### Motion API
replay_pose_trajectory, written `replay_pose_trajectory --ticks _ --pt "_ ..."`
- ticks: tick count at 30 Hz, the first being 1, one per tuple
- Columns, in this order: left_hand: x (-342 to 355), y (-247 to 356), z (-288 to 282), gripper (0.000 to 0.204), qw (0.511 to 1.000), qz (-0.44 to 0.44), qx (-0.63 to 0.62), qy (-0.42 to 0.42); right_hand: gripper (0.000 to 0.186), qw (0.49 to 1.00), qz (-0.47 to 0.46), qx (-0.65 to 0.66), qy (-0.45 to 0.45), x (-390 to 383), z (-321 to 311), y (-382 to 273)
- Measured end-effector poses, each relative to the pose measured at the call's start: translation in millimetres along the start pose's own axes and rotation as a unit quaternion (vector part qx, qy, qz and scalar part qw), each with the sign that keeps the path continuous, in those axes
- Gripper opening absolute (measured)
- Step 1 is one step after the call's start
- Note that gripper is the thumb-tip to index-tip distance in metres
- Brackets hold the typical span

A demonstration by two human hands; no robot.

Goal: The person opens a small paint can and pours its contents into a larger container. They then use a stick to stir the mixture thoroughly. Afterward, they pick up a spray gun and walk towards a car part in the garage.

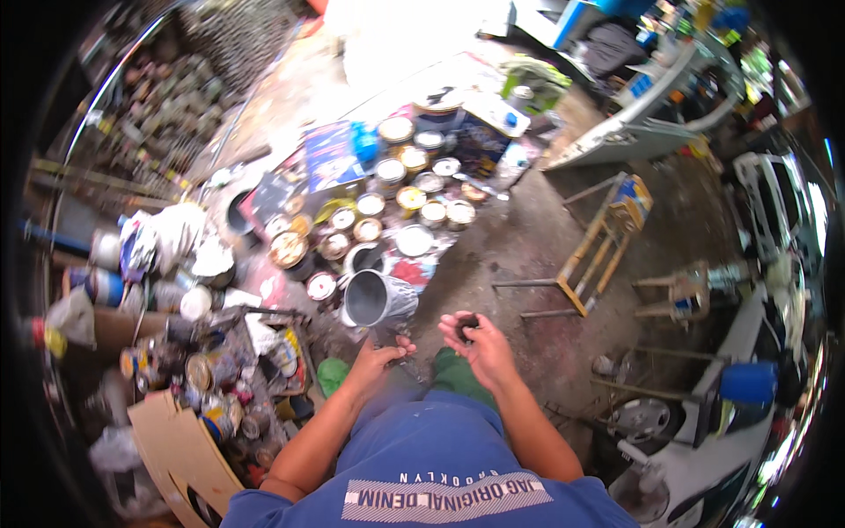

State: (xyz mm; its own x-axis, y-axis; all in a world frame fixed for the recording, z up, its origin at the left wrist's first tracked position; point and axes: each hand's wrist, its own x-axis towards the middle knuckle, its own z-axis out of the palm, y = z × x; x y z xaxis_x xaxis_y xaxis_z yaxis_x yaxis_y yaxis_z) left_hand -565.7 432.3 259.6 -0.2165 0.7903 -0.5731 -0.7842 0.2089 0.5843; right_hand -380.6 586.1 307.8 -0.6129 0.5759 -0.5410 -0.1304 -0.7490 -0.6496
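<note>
My left hand (pixel 380 359) is closed just below a grey cup (pixel 368 299) with a paint-smeared outside. A flat greyish piece shows by its fingers, too blurred to name. The cup's open mouth faces up and to the left; whether the hand bears it I cannot tell. To the right, level with my waist, my right hand (pixel 486 352) pinches a small dark round piece (pixel 466 327) between thumb and curled fingers. Beyond the cup stand many paint cans (pixel 412 198), several with paint-stained lids. A dark-lined can (pixel 363 258) sits right behind the cup.
A blue printed sheet (pixel 330 157) and a dark box (pixel 484 141) lie among the cans. Cluttered cans and a cardboard piece (pixel 180 458) fill the left side. At right stand a wooden-topped metal stand (pixel 590 255), a pale car panel (pixel 616 132) and a blue container (pixel 748 384).
</note>
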Motion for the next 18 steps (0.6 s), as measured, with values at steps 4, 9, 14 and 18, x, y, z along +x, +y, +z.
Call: replay_pose_trajectory --ticks 4,9,14,18 --pt "21.7 -16.1 78.2 0.048 0.998 0.0 0.02 -0.064 0.04 0.968 -0.129 -0.21 0.045 -28.1 -27.2 11.5" --pt "35.4 -70.6 125.3 0.043 0.991 -0.011 0.011 -0.133 0.044 0.895 -0.27 -0.346 0.074 -31.5 -80.2 35.4" --pt "38.6 -113.5 168.0 0.033 0.979 -0.054 0.079 -0.18 0.042 0.894 -0.227 -0.359 0.147 -69.0 -140.5 8.3" --pt "30.3 -154.6 208.1 0.025 0.971 0.007 0.18 -0.155 0.02 0.971 -0.164 -0.152 0.089 -104.6 -185.2 -8.9"
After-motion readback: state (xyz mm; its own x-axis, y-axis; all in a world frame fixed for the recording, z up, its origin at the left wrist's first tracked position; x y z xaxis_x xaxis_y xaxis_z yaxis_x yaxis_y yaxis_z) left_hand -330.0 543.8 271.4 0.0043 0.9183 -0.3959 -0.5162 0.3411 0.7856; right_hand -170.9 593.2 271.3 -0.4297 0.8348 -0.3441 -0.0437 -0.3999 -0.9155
